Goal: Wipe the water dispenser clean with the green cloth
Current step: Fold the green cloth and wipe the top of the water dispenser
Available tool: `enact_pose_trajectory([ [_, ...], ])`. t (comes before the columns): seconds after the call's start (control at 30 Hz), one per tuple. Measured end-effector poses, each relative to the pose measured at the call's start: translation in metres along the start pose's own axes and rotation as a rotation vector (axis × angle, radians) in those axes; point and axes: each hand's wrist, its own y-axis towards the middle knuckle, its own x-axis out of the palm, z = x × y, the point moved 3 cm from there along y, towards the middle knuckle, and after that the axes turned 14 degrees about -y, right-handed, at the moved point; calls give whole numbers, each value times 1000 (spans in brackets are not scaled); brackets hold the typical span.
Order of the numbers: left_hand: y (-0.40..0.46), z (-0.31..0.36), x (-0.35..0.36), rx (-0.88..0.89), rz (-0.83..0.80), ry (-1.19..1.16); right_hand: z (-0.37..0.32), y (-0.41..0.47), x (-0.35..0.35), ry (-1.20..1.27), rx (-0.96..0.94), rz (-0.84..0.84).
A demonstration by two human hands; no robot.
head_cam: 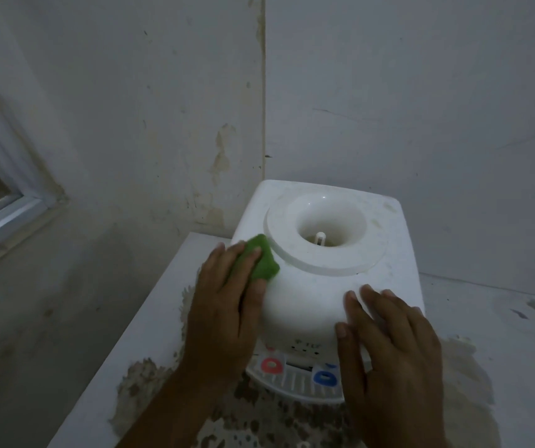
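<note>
One water dispenser point(311, 286) stands at the surface's point(136, 318) back corner, its top well holding one white spike. Left hand point(224, 305) fingers press one green cloth point(259, 258) against its top-left edge; right hand point(392, 347) lies flat, fingers released.

small marks on water dispenser point(308, 299) front, too blurred to read

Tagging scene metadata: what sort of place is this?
Likely a home kitchen or utility corner. A tabletop water dispenser sits on a white counter in the corner of stained walls, with a window frame at left.
</note>
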Motion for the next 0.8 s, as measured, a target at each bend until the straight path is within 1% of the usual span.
enact_pose_trajectory([
  [0.03,8,1,0,-65,29,-32,1,0,0,4,-4,-5],
  [0.07,15,2,1,-85,32,-30,2,0,-1,5,-7,-12],
  [0.1,17,4,1,-49,4,13,3,0,-1,5,-10,-19],
  [0.2,-2,9,6,271,-164,182,6,0,-1,10,-23,-15],
  [0.23,-13,8,7,352,-199,194,7,-1,-1,11,-28,-10],
  [0.27,-22,6,6,390,-208,194,7,-1,-1,14,-32,-6],
  [0.3,-29,3,6,380,-193,187,8,0,-1,17,-34,-5],
  [0.33,-32,0,4,328,-160,173,8,0,0,20,-33,-8],
  [0.43,-13,-4,-5,49,-37,55,8,-1,2,7,-29,-19],
  [0.47,-1,-2,-7,-14,-33,23,7,-2,3,2,-29,-21],
  [0.5,13,0,-7,-40,-55,27,7,-3,4,-3,-28,-20],
  [0.6,45,5,-4,-46,-169,118,5,-5,5,-10,-15,-6],
  [0.67,44,5,-5,-27,-210,155,4,-5,5,4,-1,8],
  [0.7,36,6,-6,16,-229,188,3,-5,4,16,9,19],
  [0.8,1,12,-6,165,-354,273,1,-5,3,35,39,32],
])
